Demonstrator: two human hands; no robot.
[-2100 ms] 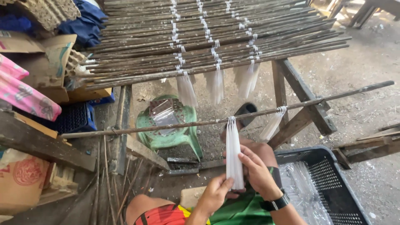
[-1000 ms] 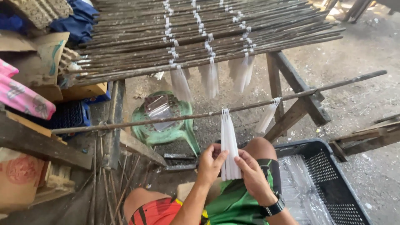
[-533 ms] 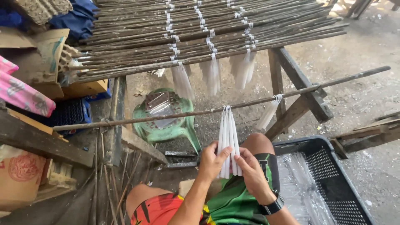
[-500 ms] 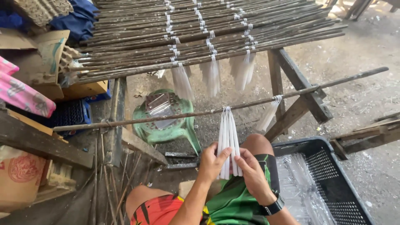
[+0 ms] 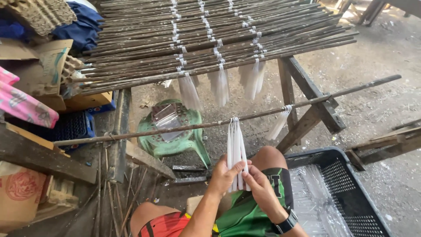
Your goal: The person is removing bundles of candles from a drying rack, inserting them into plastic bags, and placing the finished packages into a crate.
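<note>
Both hands close on the lower ends of a bunch of slim white wax candles (image 5: 236, 151) that hangs by its wicks from a long thin dark wooden rod (image 5: 184, 127). The left hand (image 5: 224, 174) wraps the bunch from its own side, thumb across the front, and the right hand (image 5: 259, 188) pinches the bottom tips between fingers and thumb, so the candles are held on both sides. A black wristwatch (image 5: 285, 223) sits on the right wrist, just below the grip.

Straight above the grip, the candle wicks loop over the rod, which runs slantwise from low on the left to high on the right. Further right along the same rod hangs a second, smaller white candle bunch (image 5: 279, 124), well apart from the held one. Below and to the right of the hands stands a black plastic slatted crate (image 5: 351, 193) with pale candles lying inside. Up and to the left of the grip sits a green plastic stool (image 5: 175, 138). Beyond the rod, a rack of many dark wooden rods (image 5: 210, 39) lies on a wooden trestle (image 5: 302, 96), with more white candle bunches (image 5: 219, 83) hanging from its near edge.
</note>
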